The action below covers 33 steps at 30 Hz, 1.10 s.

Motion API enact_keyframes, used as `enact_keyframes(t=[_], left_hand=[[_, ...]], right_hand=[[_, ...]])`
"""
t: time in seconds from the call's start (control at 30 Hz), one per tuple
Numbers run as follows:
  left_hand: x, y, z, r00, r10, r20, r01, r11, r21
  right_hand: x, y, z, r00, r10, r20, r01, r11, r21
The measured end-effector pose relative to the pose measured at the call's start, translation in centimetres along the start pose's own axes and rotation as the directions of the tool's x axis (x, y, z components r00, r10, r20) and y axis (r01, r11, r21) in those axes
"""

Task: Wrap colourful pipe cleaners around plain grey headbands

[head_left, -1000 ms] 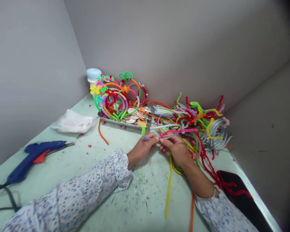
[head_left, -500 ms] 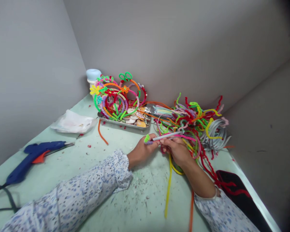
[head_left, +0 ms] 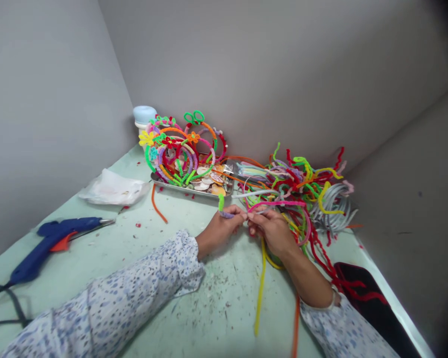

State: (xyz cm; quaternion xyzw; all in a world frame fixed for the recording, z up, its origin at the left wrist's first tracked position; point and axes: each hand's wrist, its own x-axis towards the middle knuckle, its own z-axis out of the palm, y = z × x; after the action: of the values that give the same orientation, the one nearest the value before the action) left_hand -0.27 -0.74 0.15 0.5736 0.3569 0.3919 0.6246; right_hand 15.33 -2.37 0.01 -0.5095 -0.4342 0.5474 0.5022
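Observation:
My left hand (head_left: 224,226) is closed in a pinch on a headband, whose end wrapped in green and purple pipe cleaner (head_left: 221,204) sticks up above the fingers. Its bare whitish band (head_left: 256,194) appears to arch beyond both hands. Close beside it, my right hand (head_left: 272,231) pinches a bright pink pipe cleaner (head_left: 280,203) that trails off to the right. The fingertips of both hands nearly meet, and the exact point where pipe cleaner and band touch is hidden by them.
Behind lies a metal tray (head_left: 209,195) with finished headbands (head_left: 175,149) and shell-like pieces. A tangled heap of pipe cleaners (head_left: 302,179) is at the right, near a dark phone (head_left: 373,303). At left are a blue glue gun (head_left: 56,238) and a plastic bag (head_left: 114,188).
The headband has turned: its whitish band moved up and away from the fingers, and the green end now points upward. More of the pink pipe cleaner shows. Both hands stayed nearly in place.

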Motion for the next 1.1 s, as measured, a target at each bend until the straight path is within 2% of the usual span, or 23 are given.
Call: enact_keyframes(t=[0.13,0.27,0.5,0.73,0.97,1.1], left_hand=[[0.0,0.4,0.1,1.0,-0.006,-0.011,0.005,1.0,-0.03],[0.0,0.8,0.4,0.999,-0.015,-0.035,0.013,0.998,-0.057],[-0.2,1.0,0.6,1.0,0.013,0.024,-0.012,0.997,-0.078],[-0.2,0.2,0.2,0.998,0.035,-0.045,-0.036,0.999,-0.035],[0.1,-0.8,-0.1,0.996,0.083,-0.039,-0.082,0.997,0.014],[-0.1,-0.3,0.0,0.998,0.045,-0.038,-0.045,0.999,0.001]], right_hand=[[-0.2,-0.2,0.2,1.0,-0.026,-0.002,0.026,1.0,-0.011],[-0.3,-0.5,0.4,0.999,-0.033,-0.04,0.028,0.993,-0.116],[-0.2,-0.6,0.5,0.999,-0.032,-0.042,0.022,0.978,-0.207],[-0.7,-1.3,0.5,0.999,-0.042,-0.019,0.034,0.946,-0.322],[-0.3,-0.4,-0.2,0.998,-0.059,0.005,0.057,0.932,-0.358],[-0.4,-0.6,0.0,0.999,-0.049,-0.018,0.038,0.927,-0.373]])
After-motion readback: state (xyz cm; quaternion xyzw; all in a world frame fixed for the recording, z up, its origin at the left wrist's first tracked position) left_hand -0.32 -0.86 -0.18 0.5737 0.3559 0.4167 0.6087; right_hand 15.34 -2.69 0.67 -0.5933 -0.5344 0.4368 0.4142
